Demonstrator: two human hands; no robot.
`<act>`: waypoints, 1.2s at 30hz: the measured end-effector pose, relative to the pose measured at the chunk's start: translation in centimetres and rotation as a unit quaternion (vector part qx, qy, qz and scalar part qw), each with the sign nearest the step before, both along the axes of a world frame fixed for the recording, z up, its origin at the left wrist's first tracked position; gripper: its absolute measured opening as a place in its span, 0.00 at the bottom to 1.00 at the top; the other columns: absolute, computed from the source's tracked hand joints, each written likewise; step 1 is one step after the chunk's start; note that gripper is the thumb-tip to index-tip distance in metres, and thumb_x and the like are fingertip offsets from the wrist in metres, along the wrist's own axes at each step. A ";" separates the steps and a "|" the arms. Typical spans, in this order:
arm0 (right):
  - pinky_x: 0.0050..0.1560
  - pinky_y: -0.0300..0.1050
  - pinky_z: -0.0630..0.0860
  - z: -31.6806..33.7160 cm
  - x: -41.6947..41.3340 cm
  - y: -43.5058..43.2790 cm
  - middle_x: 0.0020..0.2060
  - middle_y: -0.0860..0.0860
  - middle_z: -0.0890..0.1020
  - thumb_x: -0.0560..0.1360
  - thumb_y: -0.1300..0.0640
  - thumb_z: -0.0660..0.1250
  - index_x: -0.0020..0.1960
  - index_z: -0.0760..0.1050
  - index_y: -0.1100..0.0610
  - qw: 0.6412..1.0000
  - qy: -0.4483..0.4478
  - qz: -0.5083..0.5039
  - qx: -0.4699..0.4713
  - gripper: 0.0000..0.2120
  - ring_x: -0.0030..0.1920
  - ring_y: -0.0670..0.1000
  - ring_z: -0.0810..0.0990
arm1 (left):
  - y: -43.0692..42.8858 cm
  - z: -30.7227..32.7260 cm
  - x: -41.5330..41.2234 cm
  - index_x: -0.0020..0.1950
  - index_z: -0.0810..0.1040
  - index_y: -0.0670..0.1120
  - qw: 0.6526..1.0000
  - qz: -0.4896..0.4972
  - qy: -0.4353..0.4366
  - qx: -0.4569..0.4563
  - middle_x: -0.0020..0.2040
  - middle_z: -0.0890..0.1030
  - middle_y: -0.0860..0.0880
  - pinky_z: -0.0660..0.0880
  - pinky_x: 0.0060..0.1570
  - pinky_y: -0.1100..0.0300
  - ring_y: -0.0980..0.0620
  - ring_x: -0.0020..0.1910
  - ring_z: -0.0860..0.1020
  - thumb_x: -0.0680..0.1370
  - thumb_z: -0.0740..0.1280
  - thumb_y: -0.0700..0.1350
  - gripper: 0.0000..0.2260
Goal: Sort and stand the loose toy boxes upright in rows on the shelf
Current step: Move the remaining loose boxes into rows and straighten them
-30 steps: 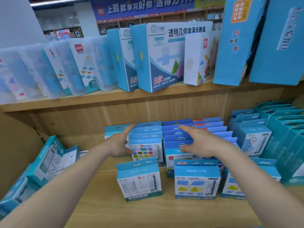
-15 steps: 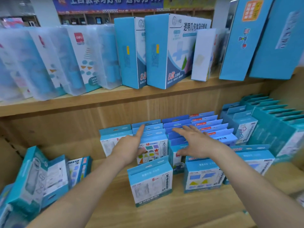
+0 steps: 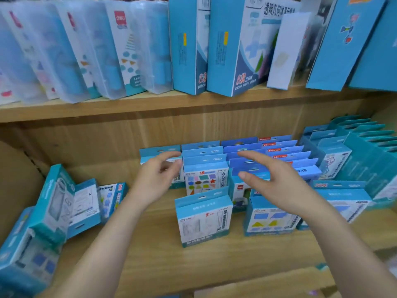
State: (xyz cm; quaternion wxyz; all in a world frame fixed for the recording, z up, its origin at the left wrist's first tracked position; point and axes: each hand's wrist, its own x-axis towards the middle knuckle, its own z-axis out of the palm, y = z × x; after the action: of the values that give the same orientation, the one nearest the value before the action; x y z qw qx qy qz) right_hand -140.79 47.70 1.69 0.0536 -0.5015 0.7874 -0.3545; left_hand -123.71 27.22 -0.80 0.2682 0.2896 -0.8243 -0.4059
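Shelf [image 3: 150, 254]: upright toy boxes [image 3: 268, 147] at 12 o'clock, toppled boxes [image 3: 64, 207] at 9. Left hand [image 3: 156, 179], right hand [image 3: 277, 181] released, now lifted off them.

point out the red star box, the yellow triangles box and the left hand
red star box [image 3: 203, 182], head view, on its printed front face
yellow triangles box [image 3: 271, 220], head view, on the middle of its front face
left hand [image 3: 155, 180], head view, on the back of the hand

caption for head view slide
Open left hand and right hand reach over upright toy-box rows; loose boxes lean left on the shelf.
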 end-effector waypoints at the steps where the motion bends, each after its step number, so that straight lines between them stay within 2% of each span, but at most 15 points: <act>1: 0.63 0.36 0.63 -0.5 0.4 0.8 0.66 0.36 0.71 0.74 0.45 0.67 0.69 0.68 0.41 1.000 0.008 0.011 -0.010 0.24 0.67 0.40 0.68 | 1.1 -0.2 1.4 0.59 0.76 0.55 0.993 -0.016 0.075 0.091 0.51 0.84 0.49 0.77 0.53 0.54 0.55 0.51 0.81 0.77 0.65 0.52 0.11; 3: 0.67 0.42 0.63 -1.8 0.4 2.3 0.64 0.36 0.71 0.73 0.47 0.70 0.69 0.68 0.41 0.998 0.055 0.018 -0.002 0.26 0.68 0.41 0.66 | 3.5 -1.2 3.9 0.62 0.73 0.56 0.976 -0.067 0.123 0.169 0.56 0.82 0.52 0.75 0.55 0.60 0.59 0.57 0.78 0.72 0.72 0.54 0.20; 5: 0.70 0.54 0.61 -3.2 -0.5 3.5 0.67 0.40 0.69 0.71 0.46 0.72 0.71 0.64 0.40 0.994 0.106 -0.001 0.036 0.31 0.71 0.45 0.63 | 5.1 -3.3 5.0 0.67 0.67 0.59 0.977 -0.086 0.092 0.174 0.59 0.80 0.55 0.74 0.56 0.61 0.62 0.61 0.75 0.64 0.77 0.54 0.34; 6: 0.70 0.56 0.59 -3.7 -0.9 4.0 0.68 0.41 0.68 0.70 0.46 0.72 0.72 0.60 0.38 0.991 0.120 -0.022 0.063 0.34 0.72 0.46 0.61 | 5.8 -4.3 4.9 0.68 0.66 0.60 0.977 -0.081 0.079 0.180 0.59 0.79 0.55 0.74 0.56 0.60 0.62 0.61 0.74 0.62 0.78 0.52 0.38; 7: 0.70 0.55 0.56 -4.1 -1.3 4.3 0.68 0.42 0.66 0.70 0.46 0.72 0.73 0.56 0.36 0.986 0.133 -0.041 0.092 0.37 0.72 0.46 0.60 | 6.3 -5.5 4.6 0.68 0.67 0.58 0.977 -0.066 0.077 0.187 0.58 0.80 0.54 0.74 0.55 0.61 0.60 0.61 0.75 0.62 0.79 0.49 0.37; 9: 0.68 0.53 0.53 -4.9 -1.9 4.8 0.65 0.42 0.66 0.71 0.46 0.71 0.73 0.50 0.35 0.978 0.156 -0.054 0.127 0.39 0.70 0.46 0.61 | 7.2 -7.4 3.6 0.62 0.72 0.52 0.975 -0.024 0.093 0.199 0.54 0.83 0.54 0.75 0.51 0.65 0.55 0.58 0.78 0.67 0.78 0.41 0.28; 12: 0.67 0.51 0.52 -5.3 -2.4 5.1 0.59 0.41 0.68 0.74 0.45 0.68 0.74 0.51 0.36 0.967 0.190 -0.056 0.158 0.35 0.68 0.45 0.62 | 8.3 -8.9 2.6 0.57 0.77 0.49 0.975 0.029 0.099 0.199 0.50 0.84 0.54 0.76 0.48 0.64 0.53 0.53 0.81 0.70 0.74 0.36 0.18; 15: 0.64 0.50 0.54 -5.3 -3.2 5.1 0.57 0.42 0.69 0.75 0.45 0.66 0.73 0.56 0.39 0.965 0.204 -0.056 0.151 0.31 0.66 0.46 0.65 | 9.3 -9.3 2.0 0.60 0.76 0.46 0.973 0.037 0.106 0.202 0.51 0.84 0.52 0.76 0.49 0.64 0.54 0.53 0.81 0.70 0.73 0.35 0.19; 20: 0.65 0.51 0.55 -5.5 -3.8 4.9 0.58 0.43 0.69 0.74 0.46 0.68 0.73 0.59 0.39 0.966 0.201 -0.048 0.154 0.31 0.65 0.47 0.66 | 10.4 -9.5 1.2 0.62 0.74 0.45 0.976 0.023 0.094 0.197 0.54 0.83 0.51 0.77 0.53 0.60 0.54 0.55 0.81 0.71 0.72 0.33 0.22; 24: 0.62 0.58 0.60 -5.5 -3.3 5.2 0.63 0.50 0.71 0.67 0.51 0.76 0.68 0.70 0.45 0.974 0.218 -0.042 0.037 0.32 0.65 0.53 0.68 | 10.5 -9.2 1.3 0.60 0.75 0.44 0.974 0.051 0.117 0.187 0.52 0.84 0.49 0.77 0.50 0.61 0.52 0.53 0.81 0.69 0.73 0.31 0.21; 26: 0.60 0.58 0.66 -5.2 -2.1 4.8 0.61 0.51 0.73 0.69 0.55 0.74 0.67 0.72 0.49 0.980 0.195 -0.013 -0.041 0.28 0.62 0.55 0.70 | 10.2 -8.8 1.8 0.58 0.76 0.44 0.967 0.086 0.149 0.190 0.50 0.85 0.50 0.77 0.44 0.64 0.54 0.50 0.81 0.70 0.72 0.31 0.18; 29: 0.56 0.45 0.70 -5.1 0.4 3.6 0.57 0.45 0.73 0.72 0.58 0.70 0.67 0.72 0.48 0.991 0.062 0.045 -0.107 0.23 0.58 0.45 0.72 | 8.1 -8.0 3.4 0.59 0.75 0.42 0.937 0.155 0.220 0.221 0.51 0.84 0.48 0.79 0.43 0.61 0.54 0.48 0.82 0.74 0.68 0.33 0.14; 31: 0.53 0.39 0.71 -5.5 2.1 2.4 0.55 0.41 0.74 0.73 0.58 0.69 0.65 0.72 0.44 0.990 -0.016 0.079 -0.112 0.22 0.54 0.39 0.73 | 6.0 -7.5 4.7 0.61 0.73 0.45 0.925 0.189 0.233 0.234 0.54 0.83 0.47 0.79 0.50 0.53 0.50 0.52 0.82 0.77 0.66 0.36 0.14; 33: 0.48 0.33 0.72 -6.2 3.7 0.9 0.54 0.39 0.75 0.74 0.58 0.69 0.65 0.71 0.40 0.987 -0.081 0.103 -0.093 0.23 0.51 0.39 0.75 | 3.5 -7.3 5.7 0.62 0.72 0.48 0.922 0.214 0.226 0.229 0.57 0.82 0.48 0.76 0.57 0.47 0.49 0.55 0.80 0.78 0.65 0.37 0.14; 36: 0.49 0.36 0.76 -7.6 6.2 -2.6 0.57 0.39 0.75 0.75 0.58 0.69 0.62 0.66 0.33 0.971 -0.194 0.134 -0.027 0.25 0.51 0.36 0.76 | 0.3 -7.4 6.0 0.60 0.72 0.51 0.930 0.224 0.202 0.211 0.57 0.81 0.50 0.74 0.60 0.43 0.49 0.57 0.79 0.78 0.66 0.37 0.14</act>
State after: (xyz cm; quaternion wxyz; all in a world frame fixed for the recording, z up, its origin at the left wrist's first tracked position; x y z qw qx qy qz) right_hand -134.61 45.12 -5.88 0.2384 -0.5259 0.6774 -0.4558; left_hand -117.72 27.50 -8.19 0.4454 0.4288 -0.5615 -0.5500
